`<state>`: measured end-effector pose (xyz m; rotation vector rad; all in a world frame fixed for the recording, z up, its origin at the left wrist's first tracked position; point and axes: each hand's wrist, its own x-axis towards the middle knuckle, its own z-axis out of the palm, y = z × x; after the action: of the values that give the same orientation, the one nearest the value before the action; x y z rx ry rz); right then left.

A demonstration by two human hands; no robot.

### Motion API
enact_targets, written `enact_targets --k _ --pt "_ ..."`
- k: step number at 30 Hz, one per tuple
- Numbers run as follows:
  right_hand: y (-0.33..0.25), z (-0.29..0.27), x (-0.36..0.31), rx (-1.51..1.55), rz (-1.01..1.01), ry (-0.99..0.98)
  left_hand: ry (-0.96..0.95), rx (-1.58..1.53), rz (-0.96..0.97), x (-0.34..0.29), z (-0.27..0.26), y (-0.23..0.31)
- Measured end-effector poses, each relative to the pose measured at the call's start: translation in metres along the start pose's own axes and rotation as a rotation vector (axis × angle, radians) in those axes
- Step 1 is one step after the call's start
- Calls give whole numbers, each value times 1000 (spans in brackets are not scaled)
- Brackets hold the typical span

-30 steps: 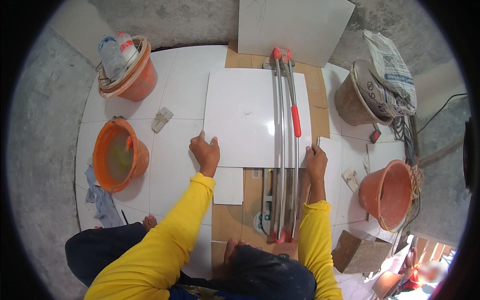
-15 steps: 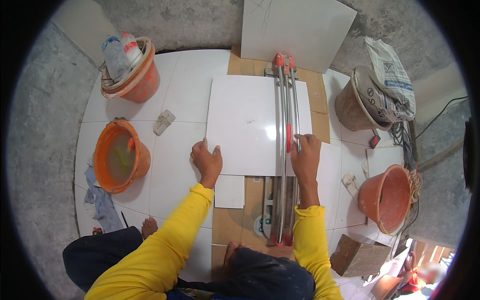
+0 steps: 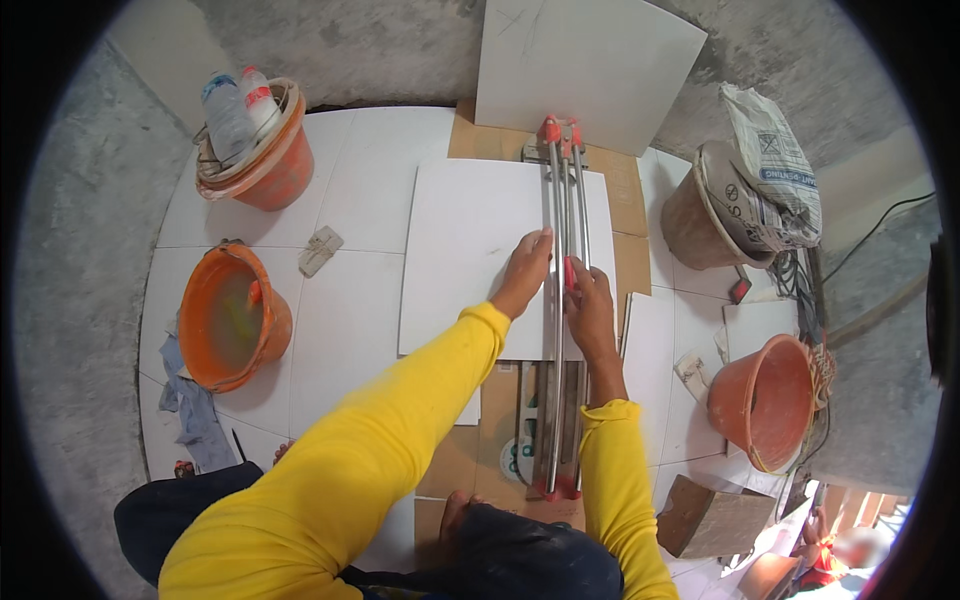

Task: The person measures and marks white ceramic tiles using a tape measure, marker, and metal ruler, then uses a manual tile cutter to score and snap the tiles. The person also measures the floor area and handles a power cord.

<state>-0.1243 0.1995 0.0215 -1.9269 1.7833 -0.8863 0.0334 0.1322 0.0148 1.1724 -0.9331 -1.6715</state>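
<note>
Left hand (image 3: 523, 275) angled far-right over white tile (image 3: 465, 240), fingertips at left rail (image 3: 557, 400) of tile cutter (image 3: 582, 220), grip unclear, right hand (image 3: 592, 312) clamped round red handle (image 3: 570, 270), tile beneath rails mid-scene, orange bucket (image 3: 279, 330) left

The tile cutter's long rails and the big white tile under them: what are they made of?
The rails look like smooth, polished metal, maybe steel: they're silvery with bright streaks. The white tile seems ceramic or porcelain, smoothly finished: its face is even and its edges crisp.
</note>
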Motion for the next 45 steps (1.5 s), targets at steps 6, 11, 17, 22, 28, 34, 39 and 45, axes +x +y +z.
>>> enact_targets --k 6,11,17,22,28,34,39,45 --pt "-19 -7 8 163 186 -32 -29 -99 -217 43 3 6" --pt "-20 -6 12 -124 120 87 -86 -346 -268 30 11 18" --pt "-25 -13 34 -242 159 26 -163 -486 -226 13 10 10" --pt "-33 -26 41 19 351 28 -133 -478 -218 -4 10 12" --pt "-43 -39 57 107 413 42 -183 -462 -186 -11 5 1" --pt "-47 -49 66 150 495 -17 -177 -435 -219 -17 6 0" --pt "-41 -42 61 141 483 -7 -183 -438 -204 -18 6 -2" --pt "-40 -35 56 103 451 27 -191 -434 -180 -19 6 0"
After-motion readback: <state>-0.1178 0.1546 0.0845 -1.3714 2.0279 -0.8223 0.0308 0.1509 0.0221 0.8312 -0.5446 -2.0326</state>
